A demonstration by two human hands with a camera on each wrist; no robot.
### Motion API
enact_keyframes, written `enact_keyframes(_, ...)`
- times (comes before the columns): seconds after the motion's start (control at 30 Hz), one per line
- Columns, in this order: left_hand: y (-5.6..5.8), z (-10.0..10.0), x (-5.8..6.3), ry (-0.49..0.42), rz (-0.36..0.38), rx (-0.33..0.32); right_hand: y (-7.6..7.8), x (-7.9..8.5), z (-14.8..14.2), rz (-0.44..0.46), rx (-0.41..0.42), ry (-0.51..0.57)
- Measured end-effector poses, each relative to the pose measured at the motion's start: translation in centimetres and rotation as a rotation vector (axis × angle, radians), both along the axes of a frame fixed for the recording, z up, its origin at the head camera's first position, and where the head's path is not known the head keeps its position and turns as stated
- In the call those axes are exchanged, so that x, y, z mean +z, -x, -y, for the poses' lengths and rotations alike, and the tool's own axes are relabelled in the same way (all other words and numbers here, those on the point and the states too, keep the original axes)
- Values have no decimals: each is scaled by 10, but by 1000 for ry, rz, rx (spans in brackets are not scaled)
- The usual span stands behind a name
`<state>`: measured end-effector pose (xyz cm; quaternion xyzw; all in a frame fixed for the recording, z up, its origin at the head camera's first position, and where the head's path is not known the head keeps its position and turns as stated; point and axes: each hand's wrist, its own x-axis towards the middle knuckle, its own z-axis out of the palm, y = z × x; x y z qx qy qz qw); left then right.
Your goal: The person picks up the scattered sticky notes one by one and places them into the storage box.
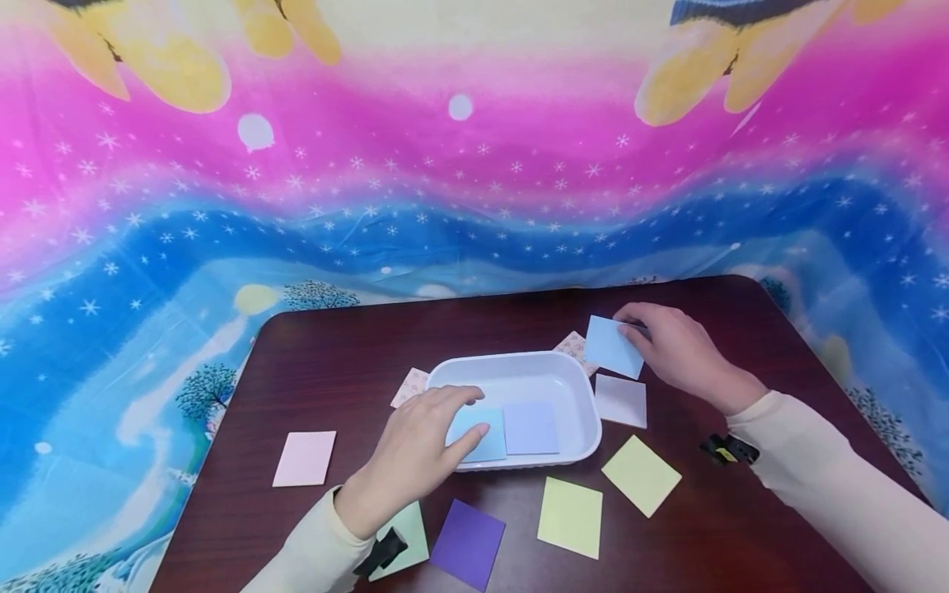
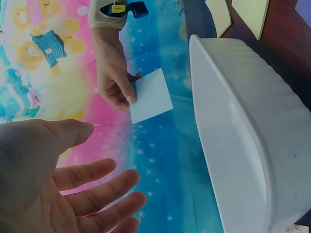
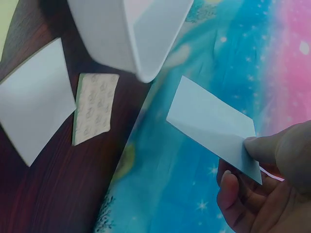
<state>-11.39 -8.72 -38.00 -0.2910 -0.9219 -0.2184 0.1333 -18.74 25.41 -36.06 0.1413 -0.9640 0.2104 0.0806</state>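
Observation:
My right hand (image 1: 678, 354) pinches a light blue sticky-note pad (image 1: 611, 346) by its edge, thumb on one face, above the table to the right of a white plastic tray (image 1: 534, 380). In the right wrist view the pad (image 3: 214, 126) is tilted in the fingers. My left hand (image 1: 415, 432) is over the tray's left end, fingers spread and holding nothing; the left wrist view shows its open palm (image 2: 73, 184). Inside the tray lie a blue pad (image 1: 489, 445), partly behind the left hand, and a lavender pad (image 1: 530, 428), side by side.
Around the tray on the dark wooden table (image 1: 341, 346) lie a pink pad (image 1: 305, 459), a green pad (image 1: 408, 539), a purple pad (image 1: 468, 543), two yellow pads (image 1: 570, 517), a whitish pad (image 1: 621, 401) and two patterned-backed pads (image 1: 410, 387). A printed cloth (image 1: 445, 181) hangs behind.

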Motion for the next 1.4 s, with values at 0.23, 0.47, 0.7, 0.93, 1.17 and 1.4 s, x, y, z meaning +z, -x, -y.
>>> enact_keyframes(0.23, 0, 9, -3, 5, -3, 45, -5, 2, 13, 13, 40, 21)
enact_keyframes(0.47, 3, 20, 0, -51, -21, 78, -6, -4, 27, 31, 82, 26)
enact_keyframes(0.7, 2, 30, 1, -63, 1, 112, -8, -11, 46, 48, 127, 3)
enact_keyframes(0.93, 2, 38, 0, -67, 7, 140, -9, -23, 63, 57, 170, -34)
enact_keyframes(1.17, 0, 43, 0, -74, 5, 172, -9, -40, 77, 46, 250, -47)
enact_keyframes(1.4, 0, 49, 2, -91, 11, 191, -8, -54, 85, 99, 287, -72)
